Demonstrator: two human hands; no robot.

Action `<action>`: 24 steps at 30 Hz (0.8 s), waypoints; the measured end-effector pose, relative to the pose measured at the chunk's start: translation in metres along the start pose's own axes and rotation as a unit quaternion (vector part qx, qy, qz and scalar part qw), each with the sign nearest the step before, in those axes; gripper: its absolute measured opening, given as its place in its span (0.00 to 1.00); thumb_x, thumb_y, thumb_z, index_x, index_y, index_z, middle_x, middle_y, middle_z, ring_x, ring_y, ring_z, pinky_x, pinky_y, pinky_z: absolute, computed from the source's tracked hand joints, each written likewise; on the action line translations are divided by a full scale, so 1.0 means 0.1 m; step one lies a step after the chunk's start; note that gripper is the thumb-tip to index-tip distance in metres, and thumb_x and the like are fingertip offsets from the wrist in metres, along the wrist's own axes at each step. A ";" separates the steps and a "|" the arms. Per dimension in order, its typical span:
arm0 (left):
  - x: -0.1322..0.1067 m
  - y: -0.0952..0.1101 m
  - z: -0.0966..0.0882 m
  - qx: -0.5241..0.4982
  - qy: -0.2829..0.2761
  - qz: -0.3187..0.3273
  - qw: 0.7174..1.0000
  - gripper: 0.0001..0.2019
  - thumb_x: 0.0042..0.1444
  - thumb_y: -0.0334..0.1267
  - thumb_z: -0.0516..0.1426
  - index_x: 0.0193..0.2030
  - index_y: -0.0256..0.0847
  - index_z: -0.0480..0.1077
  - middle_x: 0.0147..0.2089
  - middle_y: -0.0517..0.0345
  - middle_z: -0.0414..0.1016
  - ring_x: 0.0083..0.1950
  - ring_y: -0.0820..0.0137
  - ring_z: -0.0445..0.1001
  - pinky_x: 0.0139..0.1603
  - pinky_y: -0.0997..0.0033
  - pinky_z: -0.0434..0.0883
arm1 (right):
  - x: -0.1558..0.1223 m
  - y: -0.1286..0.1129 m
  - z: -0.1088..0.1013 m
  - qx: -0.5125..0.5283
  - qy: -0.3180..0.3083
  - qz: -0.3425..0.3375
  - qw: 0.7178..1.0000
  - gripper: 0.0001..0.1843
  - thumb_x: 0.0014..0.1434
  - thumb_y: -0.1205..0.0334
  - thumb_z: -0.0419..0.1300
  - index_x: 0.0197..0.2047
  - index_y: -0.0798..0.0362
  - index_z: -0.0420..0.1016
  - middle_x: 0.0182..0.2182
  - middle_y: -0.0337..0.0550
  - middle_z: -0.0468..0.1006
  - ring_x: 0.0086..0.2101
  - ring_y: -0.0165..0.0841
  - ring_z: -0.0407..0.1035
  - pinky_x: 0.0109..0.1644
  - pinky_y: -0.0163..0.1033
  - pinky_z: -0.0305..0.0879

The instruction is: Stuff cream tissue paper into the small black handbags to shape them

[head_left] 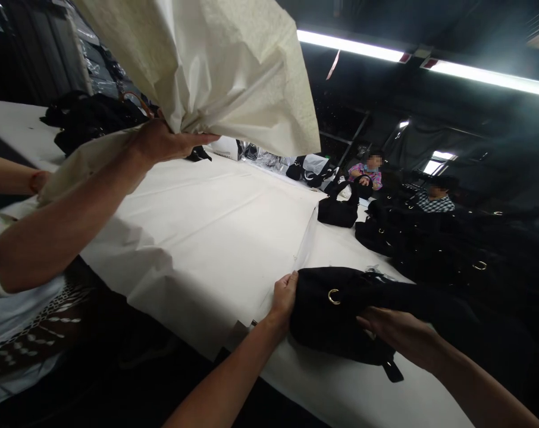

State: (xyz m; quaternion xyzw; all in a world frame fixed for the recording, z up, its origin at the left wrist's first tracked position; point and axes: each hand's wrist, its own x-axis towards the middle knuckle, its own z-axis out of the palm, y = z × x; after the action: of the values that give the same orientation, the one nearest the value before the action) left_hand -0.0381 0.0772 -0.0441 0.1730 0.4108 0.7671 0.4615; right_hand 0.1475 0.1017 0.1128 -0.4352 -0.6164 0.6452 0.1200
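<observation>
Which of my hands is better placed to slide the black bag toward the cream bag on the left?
Probably the right hand: it rests on top of the black bag, while the left hand only touches its edge, on the side facing the cream bag.

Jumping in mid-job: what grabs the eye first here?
A co-worker's hand at upper left holds a big cream cloth bag high over the white table. At lower right, the left hand grips the end of a black handbag with a gold ring, and the right hand touches it.
</observation>
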 end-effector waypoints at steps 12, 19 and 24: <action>-0.31 0.31 0.01 -0.190 -0.172 -0.071 0.964 0.35 0.52 0.44 0.68 0.65 0.41 0.65 0.57 0.43 0.76 0.55 0.52 0.76 0.61 0.52 0.69 | 0.41 0.00 0.13 0.135 -0.041 -0.034 0.989 0.14 0.39 0.77 0.61 0.30 0.54 0.77 0.24 0.34 0.69 0.25 0.26 0.62 0.29 0.30 0.63; -0.30 0.27 0.01 -0.192 -0.177 -0.063 0.963 0.34 0.55 0.42 0.67 0.67 0.41 0.63 0.58 0.42 0.75 0.57 0.51 0.75 0.62 0.51 0.69 | 0.41 -0.10 0.10 0.078 0.012 -0.013 0.997 0.10 0.39 0.69 0.70 0.24 0.54 0.72 0.22 0.35 0.68 0.23 0.26 0.61 0.28 0.31 0.63; -0.27 0.23 -0.02 -0.238 -0.182 -0.109 0.948 0.28 0.60 0.52 0.60 0.63 0.39 0.68 0.58 0.45 0.76 0.60 0.53 0.73 0.66 0.53 0.66 | 0.45 -0.17 0.06 -0.138 0.138 -0.094 0.976 0.10 0.43 0.64 0.63 0.33 0.51 0.77 0.27 0.41 0.75 0.34 0.40 0.72 0.41 0.43 0.70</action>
State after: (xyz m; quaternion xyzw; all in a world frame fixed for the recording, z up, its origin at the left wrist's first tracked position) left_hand -0.0389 0.0476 -0.0239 0.1489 0.1416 0.7430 0.6370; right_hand 0.1105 0.1324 0.1084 -0.4728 -0.7148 0.4737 0.2028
